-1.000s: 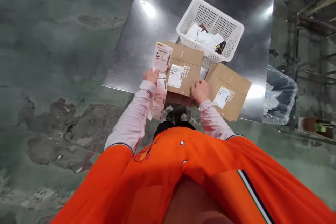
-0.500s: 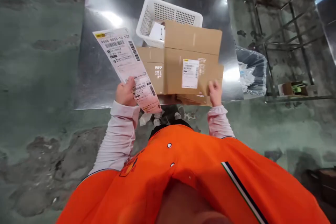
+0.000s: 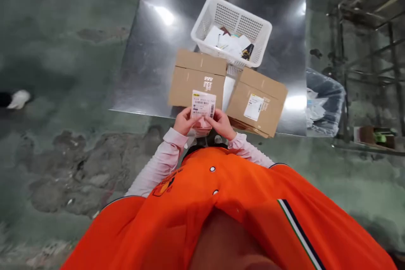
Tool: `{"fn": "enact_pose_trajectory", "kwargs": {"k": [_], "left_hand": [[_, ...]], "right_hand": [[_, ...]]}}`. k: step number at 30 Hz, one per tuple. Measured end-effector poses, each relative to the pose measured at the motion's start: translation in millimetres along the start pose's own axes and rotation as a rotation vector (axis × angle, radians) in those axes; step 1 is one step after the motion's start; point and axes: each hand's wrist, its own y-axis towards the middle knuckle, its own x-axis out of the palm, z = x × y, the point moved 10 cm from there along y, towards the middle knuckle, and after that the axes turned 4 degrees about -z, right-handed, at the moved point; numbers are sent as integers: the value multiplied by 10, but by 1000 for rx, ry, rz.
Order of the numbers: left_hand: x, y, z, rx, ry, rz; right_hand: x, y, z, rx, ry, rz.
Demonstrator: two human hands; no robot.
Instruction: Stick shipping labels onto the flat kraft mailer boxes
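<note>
Between my hands hangs a strip of printed shipping labels (image 3: 204, 103), its upper end over the near edge of a flat cardboard box (image 3: 196, 80). My left hand (image 3: 184, 121) pinches the strip at its left side. At the right side, my right hand (image 3: 223, 124) pinches it with the thumb laid on the front. To the right lies another flat cardboard box (image 3: 274, 103) with a white shipping label (image 3: 253, 107) on it. More cardboard shows under its near edge.
A white plastic basket (image 3: 201, 20) with cards and small items stands behind the boxes on the metal table (image 3: 139, 71). Right of the table are a clear plastic bag (image 3: 329, 93) of scraps and a metal rack (image 3: 390, 42). A person's shoe (image 3: 19, 99) shows at far left.
My right hand has let go of the labelled box, now lying at the right, and joined my left hand at the label strip. The strip has moved right, over the other box's near edge.
</note>
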Motion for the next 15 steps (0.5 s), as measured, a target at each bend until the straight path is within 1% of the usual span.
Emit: {"fn": "enact_pose_trajectory", "kwargs": {"k": [1, 2, 3, 5, 6, 7, 9, 11, 13, 14, 15], "left_hand": [[-123, 11, 11, 9, -23, 65], [-224, 17, 8, 9, -30, 113], [-292, 18, -5, 1, -26, 139], [-327, 13, -50, -22, 6, 126], [-327, 5, -73, -28, 24, 121], [-335, -5, -98, -34, 42, 133], [-373, -19, -163, -62, 84, 196], [-428, -10, -252, -111, 105, 278], [-478, 32, -352, -164, 92, 343], [-489, 71, -396, -178, 67, 352], [-479, 126, -439, -185, 28, 333]], "right_hand": [[79, 8, 21, 28, -64, -40], [98, 31, 25, 49, -130, -60], [68, 76, 3, 56, -184, -55], [-32, 228, -120, 23, -226, -27], [-45, 319, -198, -7, -225, -44], [-20, 406, -272, -34, -220, -89], [79, 535, -364, -53, -226, -196], [144, 607, -374, -24, -257, -235], [164, 659, -340, 12, -289, -217], [165, 695, -323, 18, -318, -201], [160, 749, -317, 8, -357, -183]]}}
